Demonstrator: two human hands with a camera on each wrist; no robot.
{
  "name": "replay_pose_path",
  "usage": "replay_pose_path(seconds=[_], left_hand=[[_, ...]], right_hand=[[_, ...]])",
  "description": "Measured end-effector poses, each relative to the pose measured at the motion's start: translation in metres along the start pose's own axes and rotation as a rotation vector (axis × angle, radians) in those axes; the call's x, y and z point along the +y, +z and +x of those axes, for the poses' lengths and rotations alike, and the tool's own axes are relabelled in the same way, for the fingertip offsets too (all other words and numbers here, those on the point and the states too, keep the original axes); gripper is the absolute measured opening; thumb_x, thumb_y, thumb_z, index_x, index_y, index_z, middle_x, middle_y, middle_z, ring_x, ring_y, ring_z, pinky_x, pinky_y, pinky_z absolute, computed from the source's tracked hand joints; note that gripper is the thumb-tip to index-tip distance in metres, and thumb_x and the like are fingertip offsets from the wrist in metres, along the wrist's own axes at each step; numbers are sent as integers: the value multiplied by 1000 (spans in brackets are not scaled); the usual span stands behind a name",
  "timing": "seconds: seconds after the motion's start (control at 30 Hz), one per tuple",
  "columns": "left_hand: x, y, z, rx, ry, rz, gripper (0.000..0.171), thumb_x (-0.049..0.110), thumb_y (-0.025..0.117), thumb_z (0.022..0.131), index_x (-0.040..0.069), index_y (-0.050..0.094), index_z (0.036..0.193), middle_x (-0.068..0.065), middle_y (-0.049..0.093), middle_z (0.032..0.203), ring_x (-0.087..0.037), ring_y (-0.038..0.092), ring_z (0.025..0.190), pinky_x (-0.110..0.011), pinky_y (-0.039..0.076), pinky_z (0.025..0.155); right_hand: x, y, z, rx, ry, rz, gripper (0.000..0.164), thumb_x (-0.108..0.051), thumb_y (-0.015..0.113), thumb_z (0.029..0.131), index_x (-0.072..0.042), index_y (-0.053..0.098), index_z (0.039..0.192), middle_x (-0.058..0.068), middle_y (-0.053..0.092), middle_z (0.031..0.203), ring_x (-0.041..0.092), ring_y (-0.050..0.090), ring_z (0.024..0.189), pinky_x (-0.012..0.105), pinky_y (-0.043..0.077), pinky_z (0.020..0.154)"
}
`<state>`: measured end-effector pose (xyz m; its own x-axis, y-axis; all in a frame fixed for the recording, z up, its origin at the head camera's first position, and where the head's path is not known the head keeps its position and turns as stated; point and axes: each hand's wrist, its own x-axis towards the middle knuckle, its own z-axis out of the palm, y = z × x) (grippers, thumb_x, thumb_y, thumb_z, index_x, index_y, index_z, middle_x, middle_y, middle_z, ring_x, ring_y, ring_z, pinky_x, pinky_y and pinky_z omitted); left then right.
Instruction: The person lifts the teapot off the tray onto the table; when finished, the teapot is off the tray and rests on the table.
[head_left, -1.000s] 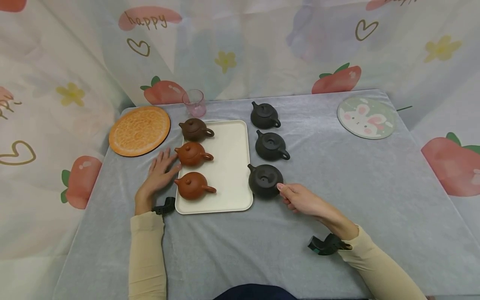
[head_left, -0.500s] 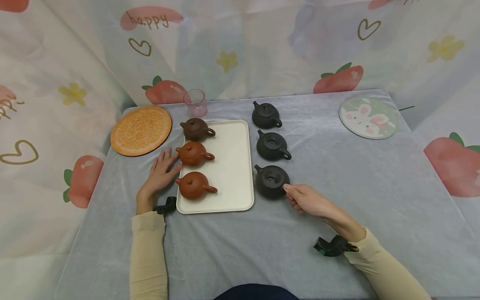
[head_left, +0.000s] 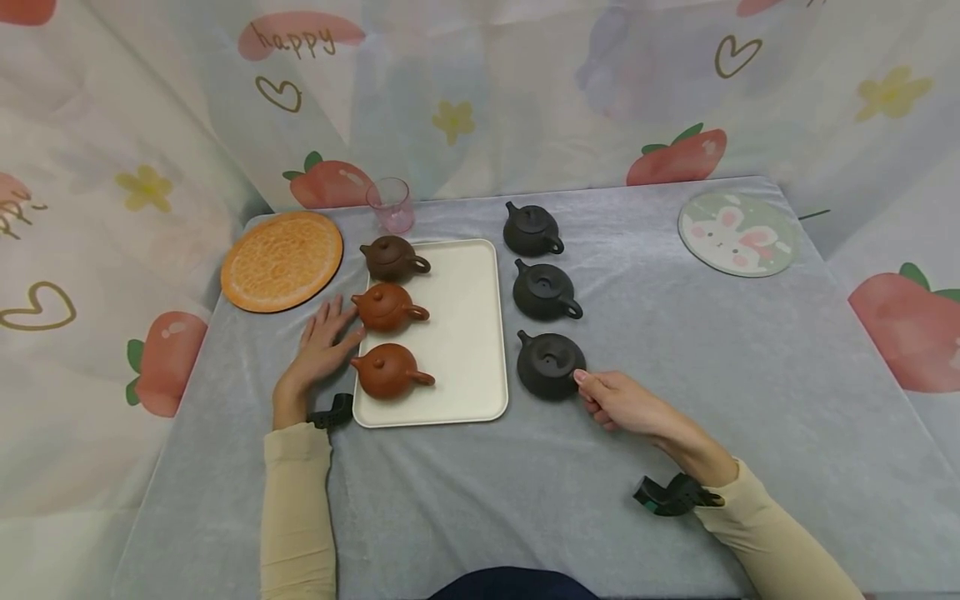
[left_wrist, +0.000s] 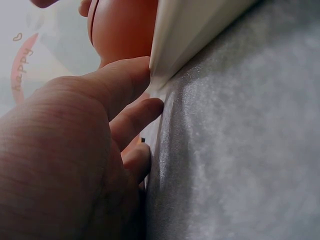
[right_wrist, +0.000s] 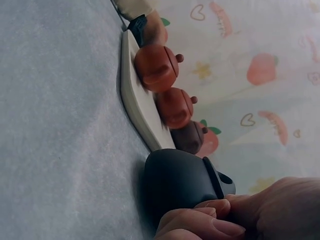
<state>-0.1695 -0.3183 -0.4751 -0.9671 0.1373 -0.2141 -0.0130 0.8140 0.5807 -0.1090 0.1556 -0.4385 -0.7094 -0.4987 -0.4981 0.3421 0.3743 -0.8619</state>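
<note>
Three black teapots stand in a column right of the cream tray (head_left: 465,358) in the head view. My right hand (head_left: 618,402) pinches the handle of the nearest black teapot (head_left: 551,367); in the right wrist view its dark body (right_wrist: 177,177) sits at or just above the cloth. The far (head_left: 531,230) and middle (head_left: 543,292) black teapots stand behind it. On the tray's left side are two reddish-brown teapots, a near one (head_left: 387,372) and a middle one (head_left: 386,307), and a dark brown teapot (head_left: 392,258). My left hand (head_left: 318,346) lies with fingers spread, its thumb touching the tray's left rim.
A round orange mat (head_left: 282,262) lies at the back left, near a pink clear cup (head_left: 392,206) behind the tray. At the back right is a round rabbit-print mat (head_left: 737,234). Grey cloth (head_left: 480,492) covers the table, and a printed curtain (head_left: 525,100) hangs behind.
The nearest black teapot has shifted right, from against the tray's right edge to slightly apart from it, together with my right hand. My left hand has stayed in place.
</note>
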Motion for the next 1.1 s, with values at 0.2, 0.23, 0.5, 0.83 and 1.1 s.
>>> replay_pose_path(seconds=[0.2, 0.23, 0.5, 0.83, 1.1], left_hand=[[0, 0, 0, 0, 0, -1, 68, 44, 45, 101, 4, 28, 154, -15, -3, 164, -33, -13, 150, -54, -10, 118], [0, 0, 0, 0, 0, -3, 68, 44, 45, 101, 4, 28, 154, -15, -3, 164, -33, -13, 150, -54, -10, 118], [0, 0, -1, 3, 0, -11, 68, 43, 46, 101, 4, 28, 154, -15, -2, 164, -33, -13, 150, -54, -10, 118], [2, 0, -1, 5, 9, -25, 68, 43, 46, 101, 3, 28, 154, -15, -3, 164, -33, -13, 150, -53, -11, 118], [2, 0, -2, 5, 7, -24, 68, 43, 46, 101, 3, 28, 154, -16, -3, 164, -33, -13, 150, -53, -11, 118]], right_hand=[[2, -1, 0, -7, 5, -5, 47, -42, 35, 106, -9, 38, 72, -3, 33, 63, 6, 26, 49, 21, 27, 49], [2, -1, 0, -10, 5, -6, 47, -42, 35, 106, -9, 38, 72, -3, 33, 63, 6, 26, 50, 21, 27, 49], [3, -2, 1, -32, 17, -9, 48, -43, 33, 106, -8, 38, 74, -4, 33, 64, 7, 25, 50, 21, 27, 49], [4, -4, 0, -59, 24, -25, 50, -44, 30, 107, -8, 37, 73, -3, 33, 65, 7, 23, 50, 21, 26, 49], [6, -5, 0, -51, 38, -45, 49, -45, 32, 106, -6, 45, 79, -1, 40, 67, 8, 27, 50, 21, 27, 48]])
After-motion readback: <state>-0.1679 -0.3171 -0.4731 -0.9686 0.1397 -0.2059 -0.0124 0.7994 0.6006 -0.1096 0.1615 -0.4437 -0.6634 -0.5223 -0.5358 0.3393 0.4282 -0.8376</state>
